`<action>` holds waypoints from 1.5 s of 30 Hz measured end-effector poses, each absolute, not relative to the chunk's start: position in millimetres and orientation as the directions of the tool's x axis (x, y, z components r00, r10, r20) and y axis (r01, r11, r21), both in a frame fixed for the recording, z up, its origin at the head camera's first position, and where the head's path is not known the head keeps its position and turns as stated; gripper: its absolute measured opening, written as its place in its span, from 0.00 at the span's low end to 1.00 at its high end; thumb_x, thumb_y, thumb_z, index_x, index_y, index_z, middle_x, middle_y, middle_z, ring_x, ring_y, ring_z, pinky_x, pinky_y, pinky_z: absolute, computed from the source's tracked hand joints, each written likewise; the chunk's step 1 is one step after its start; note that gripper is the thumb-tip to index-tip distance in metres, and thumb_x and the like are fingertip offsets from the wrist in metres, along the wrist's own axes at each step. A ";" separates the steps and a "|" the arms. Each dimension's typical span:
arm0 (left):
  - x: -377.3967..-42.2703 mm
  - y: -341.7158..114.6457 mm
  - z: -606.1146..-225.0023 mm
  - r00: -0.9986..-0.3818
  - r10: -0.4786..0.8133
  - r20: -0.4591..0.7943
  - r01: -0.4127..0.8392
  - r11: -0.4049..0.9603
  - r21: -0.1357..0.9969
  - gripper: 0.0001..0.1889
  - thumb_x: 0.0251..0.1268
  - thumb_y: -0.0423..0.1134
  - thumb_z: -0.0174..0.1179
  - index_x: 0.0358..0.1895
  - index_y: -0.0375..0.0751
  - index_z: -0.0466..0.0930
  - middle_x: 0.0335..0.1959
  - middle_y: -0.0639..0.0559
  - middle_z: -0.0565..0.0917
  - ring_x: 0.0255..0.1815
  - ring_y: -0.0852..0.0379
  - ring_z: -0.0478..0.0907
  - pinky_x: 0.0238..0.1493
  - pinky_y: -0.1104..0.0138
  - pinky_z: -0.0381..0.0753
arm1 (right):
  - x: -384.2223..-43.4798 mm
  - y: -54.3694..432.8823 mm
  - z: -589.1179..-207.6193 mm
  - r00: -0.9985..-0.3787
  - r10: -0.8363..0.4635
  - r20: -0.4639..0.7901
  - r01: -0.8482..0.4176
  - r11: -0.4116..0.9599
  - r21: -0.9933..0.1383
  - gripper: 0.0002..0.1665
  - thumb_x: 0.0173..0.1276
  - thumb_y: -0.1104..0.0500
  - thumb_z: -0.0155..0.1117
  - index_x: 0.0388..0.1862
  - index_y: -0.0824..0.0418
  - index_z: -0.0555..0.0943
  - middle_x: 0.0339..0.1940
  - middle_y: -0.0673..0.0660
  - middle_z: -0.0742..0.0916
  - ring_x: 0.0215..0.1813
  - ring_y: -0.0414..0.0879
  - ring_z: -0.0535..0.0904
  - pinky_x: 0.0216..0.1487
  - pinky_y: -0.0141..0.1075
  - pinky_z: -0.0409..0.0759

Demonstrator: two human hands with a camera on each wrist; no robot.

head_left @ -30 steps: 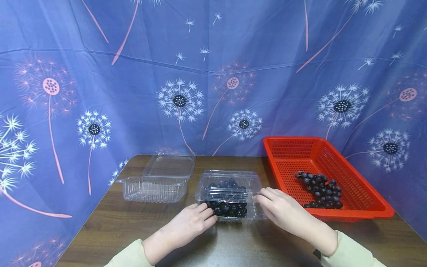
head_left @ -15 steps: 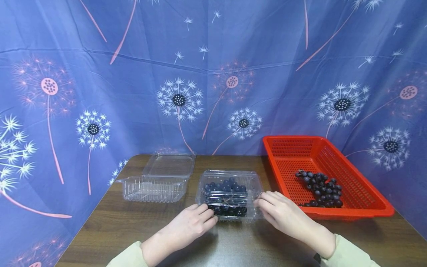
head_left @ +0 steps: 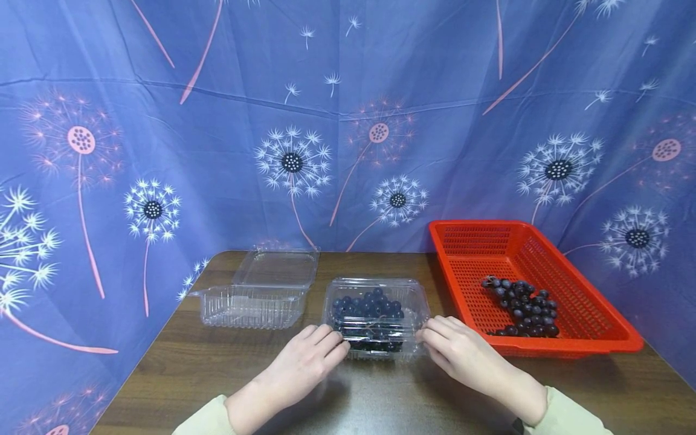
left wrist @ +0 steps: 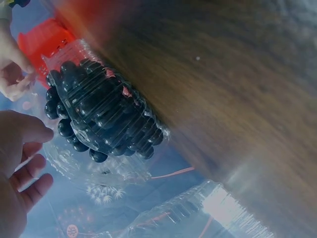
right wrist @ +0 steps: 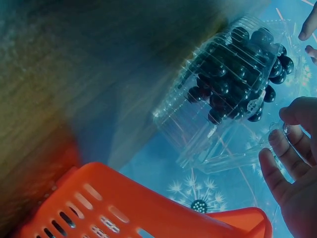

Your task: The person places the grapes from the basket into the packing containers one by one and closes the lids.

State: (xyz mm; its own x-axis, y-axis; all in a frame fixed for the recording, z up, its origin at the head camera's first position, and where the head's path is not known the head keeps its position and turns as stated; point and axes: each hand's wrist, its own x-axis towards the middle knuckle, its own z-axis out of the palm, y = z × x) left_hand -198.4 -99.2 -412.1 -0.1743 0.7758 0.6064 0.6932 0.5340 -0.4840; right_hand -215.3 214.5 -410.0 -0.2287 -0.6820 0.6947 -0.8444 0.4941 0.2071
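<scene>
Clamshell lid (head_left: pixel 375 327) lower over black grapes (head_left: pixel 368 306) than before, lying between left hand (head_left: pixel 306 364), fingers apart, and right hand (head_left: pixel 463 351), pinching its rim.

Brown wood-grain table (head_left: pixel 179 368) with a rounded far left corner.
Near that corner stands an opened clear plastic box (head_left: pixel 252 307), lid (head_left: pixel 277 269) folded back toward the far edge; right of it, a second clear box (head_left: pixel 411 332); by the right edge, a red slotted basket (head_left: pixel 576 345).
</scene>
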 end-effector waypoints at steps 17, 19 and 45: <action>-201.5 -102.9 -419.9 -0.318 0.739 0.594 0.614 0.638 -0.464 0.11 0.52 0.32 0.44 0.37 0.44 0.74 0.34 0.54 0.75 0.35 0.56 0.72 0.37 0.67 0.71 | -213.0 217.4 -419.1 -0.239 -0.695 0.678 -0.865 0.470 0.176 0.09 0.63 0.62 0.50 0.36 0.55 0.79 0.34 0.43 0.79 0.37 0.39 0.76 0.36 0.35 0.72; -201.7 -102.3 -420.5 -0.321 0.735 0.597 0.614 0.641 -0.461 0.10 0.52 0.32 0.44 0.36 0.44 0.74 0.32 0.54 0.75 0.34 0.56 0.72 0.37 0.67 0.71 | -212.9 217.4 -419.9 -0.237 -0.697 0.677 -0.867 0.466 0.176 0.10 0.65 0.61 0.48 0.36 0.55 0.78 0.34 0.43 0.79 0.37 0.39 0.76 0.38 0.35 0.73; -202.4 -95.6 -425.6 -0.328 0.758 0.564 0.641 0.617 -0.456 0.06 0.48 0.31 0.55 0.30 0.44 0.72 0.26 0.54 0.73 0.29 0.57 0.70 0.35 0.66 0.70 | -213.0 214.6 -429.7 -0.210 -0.711 0.671 -0.835 0.488 0.255 0.19 0.75 0.53 0.40 0.32 0.55 0.78 0.31 0.45 0.77 0.33 0.41 0.74 0.36 0.36 0.72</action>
State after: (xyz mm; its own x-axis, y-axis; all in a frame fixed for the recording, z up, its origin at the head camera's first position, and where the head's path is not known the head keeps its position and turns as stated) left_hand -202.4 -95.6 -425.6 -0.3276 0.7577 0.5645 0.6409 0.6172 -0.4565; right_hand -213.0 214.6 -429.7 -0.2104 -0.7107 0.6713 -0.8350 0.4878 0.2546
